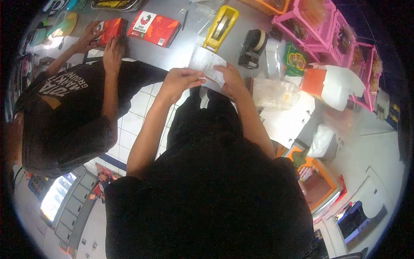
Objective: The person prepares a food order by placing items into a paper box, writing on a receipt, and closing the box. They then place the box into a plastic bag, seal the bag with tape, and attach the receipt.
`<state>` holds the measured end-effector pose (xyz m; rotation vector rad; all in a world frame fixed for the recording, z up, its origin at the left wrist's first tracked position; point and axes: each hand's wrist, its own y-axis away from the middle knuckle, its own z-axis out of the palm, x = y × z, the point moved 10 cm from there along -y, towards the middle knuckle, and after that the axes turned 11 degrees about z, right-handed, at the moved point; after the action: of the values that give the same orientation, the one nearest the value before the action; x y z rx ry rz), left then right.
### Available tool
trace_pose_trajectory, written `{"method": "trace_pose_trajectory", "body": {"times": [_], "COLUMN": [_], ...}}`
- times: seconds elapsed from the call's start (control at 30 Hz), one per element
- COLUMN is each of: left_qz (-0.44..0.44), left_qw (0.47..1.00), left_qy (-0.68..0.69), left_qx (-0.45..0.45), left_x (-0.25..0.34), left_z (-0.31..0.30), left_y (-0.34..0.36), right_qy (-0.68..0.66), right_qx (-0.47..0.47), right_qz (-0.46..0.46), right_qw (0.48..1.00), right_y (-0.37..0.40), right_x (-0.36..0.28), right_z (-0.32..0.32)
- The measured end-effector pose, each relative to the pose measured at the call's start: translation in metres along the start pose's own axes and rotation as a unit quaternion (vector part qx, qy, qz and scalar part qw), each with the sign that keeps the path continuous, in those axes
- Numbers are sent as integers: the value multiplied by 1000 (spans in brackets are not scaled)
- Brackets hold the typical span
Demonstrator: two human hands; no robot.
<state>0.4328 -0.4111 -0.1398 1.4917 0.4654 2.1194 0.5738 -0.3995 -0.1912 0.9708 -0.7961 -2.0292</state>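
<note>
In front of my body I hold a white printed receipt over the front edge of the metal counter. My right hand is closed on its right side, with the thumb lying across the paper. At the lower left edge of the receipt, the fingers of my left hand are pinched together on the paper. Just beyond the receipt stands a yellow tape dispenser. A black tape dispenser with a roll of tape is to its right.
To my left, a co-worker in a black shirt has both hands on a red box. Another red printed box lies between us. Pink plastic baskets, a green packet and white paper sheets are on the right.
</note>
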Motion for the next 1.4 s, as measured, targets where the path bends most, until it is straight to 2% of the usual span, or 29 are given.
{"method": "trace_pose_trajectory", "body": {"times": [0.27,0.47,0.57,0.77,1.07,1.4], "left_qz": [-20,-26,-33,-22,-32,-17], "left_qw": [1000,999,999,999,998,999], "left_qy": [-2,11,-4,8,20,10], "left_qx": [17,20,23,31,49,50], "left_x": [-9,-11,-18,-24,-51,-37], "left_z": [-1,2,-3,-2,-13,-13], "left_y": [7,20,20,25,28,34], "right_qy": [-4,-13,29,8,32,103], "right_qx": [-15,-84,-50,-28,-59,-33], "right_qz": [36,84,88,105,99,84], "right_qw": [999,993,994,994,993,991], "right_y": [-5,-8,-19,-13,-14,-12], "right_x": [-10,-1,0,-4,-2,8], "right_z": [-9,1,-5,-3,1,0]}}
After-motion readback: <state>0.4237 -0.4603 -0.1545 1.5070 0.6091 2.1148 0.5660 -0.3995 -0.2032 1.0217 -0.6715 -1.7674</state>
